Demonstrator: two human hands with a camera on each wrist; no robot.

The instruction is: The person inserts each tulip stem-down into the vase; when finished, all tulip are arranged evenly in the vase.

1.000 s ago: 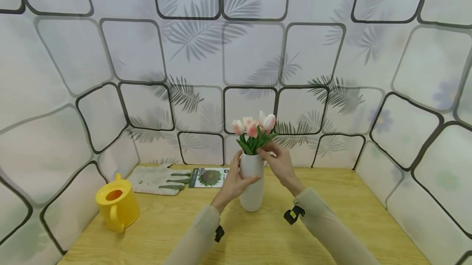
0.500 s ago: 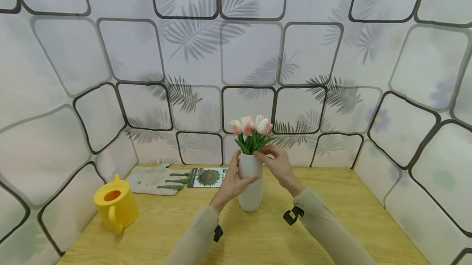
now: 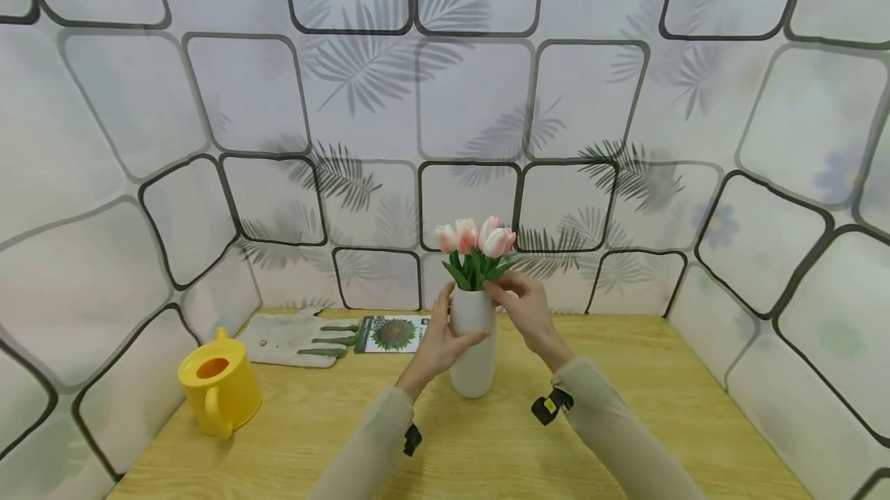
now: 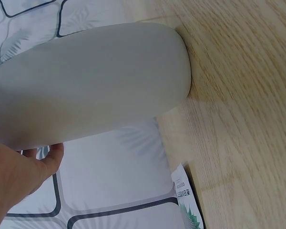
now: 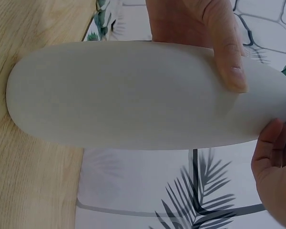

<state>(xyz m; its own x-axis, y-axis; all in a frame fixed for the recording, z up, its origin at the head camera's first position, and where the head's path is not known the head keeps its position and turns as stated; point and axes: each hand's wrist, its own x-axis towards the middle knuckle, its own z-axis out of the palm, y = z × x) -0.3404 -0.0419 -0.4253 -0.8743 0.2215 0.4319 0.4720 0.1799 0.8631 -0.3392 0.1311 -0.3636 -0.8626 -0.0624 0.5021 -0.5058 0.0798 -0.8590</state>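
Observation:
A white vase [image 3: 473,345] stands upright on the wooden table, holding several pink-and-white tulips [image 3: 467,237] with green leaves. My left hand [image 3: 439,341] grips the vase from its left side. Its thumb lies across the front, as the right wrist view shows, and the other fingers pass behind. At the right of the rim, my right hand [image 3: 526,307] has curled fingers that pinch at a tulip's leaves or stem. In the right wrist view these fingers [image 5: 271,148] touch the vase's upper edge; the exact pinch point is hidden.
At the left stands a yellow watering can [image 3: 221,388]. Behind it lie white gardening gloves [image 3: 285,338] with green-tipped fingers. A seed packet [image 3: 391,335] with a flower picture rests between the gloves and the vase. Patterned cloth walls [image 3: 375,206] enclose the table's back and sides.
The tulips at the right of the bunch have sunk lower and drawn closer together, and my right hand has dipped slightly toward the rim. My left hand keeps its hold on the vase.

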